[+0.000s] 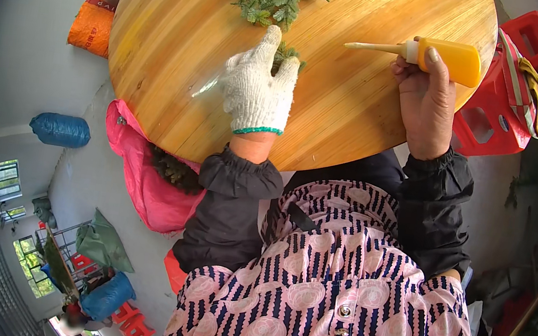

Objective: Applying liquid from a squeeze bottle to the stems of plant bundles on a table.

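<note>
Left hand [259, 94], in one white knitted glove with a green cuff: thumb and forefinger stand apart around one small, green, needle-leaved sprig [289, 55] on the table; from where I stand, I cannot tell whether they grip it. The glove presumably guards against pricks or stickiness. Right hand [427, 108], bare, is clamped on one yellow plastic squeeze bottle [464, 63], thumb over its side; it lies level, perhaps so that its single long, pale nozzle [379, 47] points leftward, toward the sprig's side. Bare skin probably gives surer pressure. Beyond the glove lies a green leafy cluster [272, 0], its overlapping sprigs uncountable. All rest on one round, varnished wooden table [339, 109]. Around it: one pink plastic sack [154, 203], open beside the seated person, seemingly for easy reach; one orange sack [91, 26]; two red plastic stools [506, 136], the nearer bearing striped cloth [516, 82].
</note>
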The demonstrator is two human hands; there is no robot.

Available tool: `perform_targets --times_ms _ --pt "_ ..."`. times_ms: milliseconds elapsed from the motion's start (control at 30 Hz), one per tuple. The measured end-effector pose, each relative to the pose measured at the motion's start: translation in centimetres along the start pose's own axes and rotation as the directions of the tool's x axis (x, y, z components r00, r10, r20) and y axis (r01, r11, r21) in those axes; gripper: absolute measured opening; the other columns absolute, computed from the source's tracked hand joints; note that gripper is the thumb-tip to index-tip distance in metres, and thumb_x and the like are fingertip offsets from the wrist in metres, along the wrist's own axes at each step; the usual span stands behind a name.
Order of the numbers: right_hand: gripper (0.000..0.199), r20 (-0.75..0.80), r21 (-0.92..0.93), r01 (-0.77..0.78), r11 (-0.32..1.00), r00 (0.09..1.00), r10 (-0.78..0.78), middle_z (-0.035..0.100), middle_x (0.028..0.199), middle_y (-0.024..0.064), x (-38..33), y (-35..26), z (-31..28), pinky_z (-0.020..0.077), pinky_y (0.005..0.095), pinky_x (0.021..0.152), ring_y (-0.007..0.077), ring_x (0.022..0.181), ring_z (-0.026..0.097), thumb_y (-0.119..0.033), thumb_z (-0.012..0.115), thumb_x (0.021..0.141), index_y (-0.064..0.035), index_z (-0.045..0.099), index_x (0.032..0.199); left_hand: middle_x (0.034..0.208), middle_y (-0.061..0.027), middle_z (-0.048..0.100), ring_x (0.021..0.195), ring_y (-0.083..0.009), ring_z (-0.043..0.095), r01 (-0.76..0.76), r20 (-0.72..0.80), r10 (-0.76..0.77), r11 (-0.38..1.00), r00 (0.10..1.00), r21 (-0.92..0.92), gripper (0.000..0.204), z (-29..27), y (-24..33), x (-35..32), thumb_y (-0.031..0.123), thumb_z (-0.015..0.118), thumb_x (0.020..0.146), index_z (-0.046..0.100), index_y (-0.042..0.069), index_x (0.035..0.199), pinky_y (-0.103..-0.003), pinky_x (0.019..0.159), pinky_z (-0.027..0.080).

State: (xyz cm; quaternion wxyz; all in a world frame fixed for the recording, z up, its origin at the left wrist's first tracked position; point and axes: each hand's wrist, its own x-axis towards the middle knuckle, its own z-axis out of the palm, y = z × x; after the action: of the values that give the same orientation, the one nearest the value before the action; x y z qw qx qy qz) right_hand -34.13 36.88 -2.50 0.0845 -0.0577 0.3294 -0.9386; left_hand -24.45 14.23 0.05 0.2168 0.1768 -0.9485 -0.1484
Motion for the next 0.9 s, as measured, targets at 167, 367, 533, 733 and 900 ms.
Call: perform_targets --times_ms 167,367,533,733,900 --pt "0.021 0.06 -0.144 0.02 0.989 0.998 -0.011 0.07 0.097 0.0065 -1.2 0.2 3.1 0.0525 0.0324 0.084 0.0165 0.084 0.064 -0.019 0.073 0.095 -0.0011 0.067 0.105 0.101 -0.0105 0.074 0.093 -0.0306 0.066 -0.134 -0.012 0.137 0.981 0.991 0.14 0.057 -0.2 -1.1 -0.1 0.03 0.077 0.085 0.063 0.018 0.14 -0.055 0.1 0.041" --pt "0.039 0.173 -0.382 0.089 0.92 0.985 -0.023 0.069 0.108 0.0083 -2.1 2.1 5.5 0.0527 0.0348 0.09 0.0195 0.098 0.066 -0.009 0.075 0.092 0.0024 0.06 0.126 0.108 -0.0092 0.072 0.103 -0.0307 0.064 -0.137 0.022 0.135 0.977 0.991 0.164 0.068 0.1 -2.1 -0.5 0.037 0.077 0.087 0.053 0.022 0.149 -0.063 0.105 0.032" --pt "0.044 0.211 -0.485 0.085 0.87 0.977 0.022 0.069 0.113 0.007 -2.1 3.1 6.4 0.0524 0.0315 0.096 0.0163 0.107 0.066 -0.004 0.078 0.088 0.0008 0.059 0.128 0.116 -0.0096 0.071 0.122 -0.0324 0.057 -0.055 0.098 0.045 0.993 0.994 0.107 0.076 0.3 -1.8 -0.2 0.048 0.077 0.085 0.05 0.023 0.151 -0.071 0.113 0.02" --pt "0.046 0.263 -0.46 0.071 0.885 0.963 0.06 0.069 0.112 0.0065 -1.8 3.7 7.2 0.0538 0.0299 0.094 0.0151 0.106 0.067 0.0 0.078 0.088 0.0 0.058 0.129 0.115 -0.0085 0.071 0.12 -0.0311 0.058 -0.052 0.104 0.036 0.986 0.994 0.159 0.075 -0.3 -1.3 -0.3 0.049 0.077 0.084 0.052 0.023 0.15 -0.071 0.112 0.021" --pt "0.047 0.299 -0.493 0.102 0.864 0.952 0.058 0.069 0.112 0.0069 -1.4 4.5 6.9 0.055 0.0303 0.094 0.0156 0.105 0.067 0.002 0.077 0.087 0.0005 0.058 0.13 0.112 -0.0083 0.072 0.12 -0.0299 0.059 -0.061 0.101 0.045 0.985 0.994 0.159 0.076 -0.2 -1.2 0.0 0.05 0.077 0.084 0.052 0.021 0.15 -0.071 0.11 0.024"
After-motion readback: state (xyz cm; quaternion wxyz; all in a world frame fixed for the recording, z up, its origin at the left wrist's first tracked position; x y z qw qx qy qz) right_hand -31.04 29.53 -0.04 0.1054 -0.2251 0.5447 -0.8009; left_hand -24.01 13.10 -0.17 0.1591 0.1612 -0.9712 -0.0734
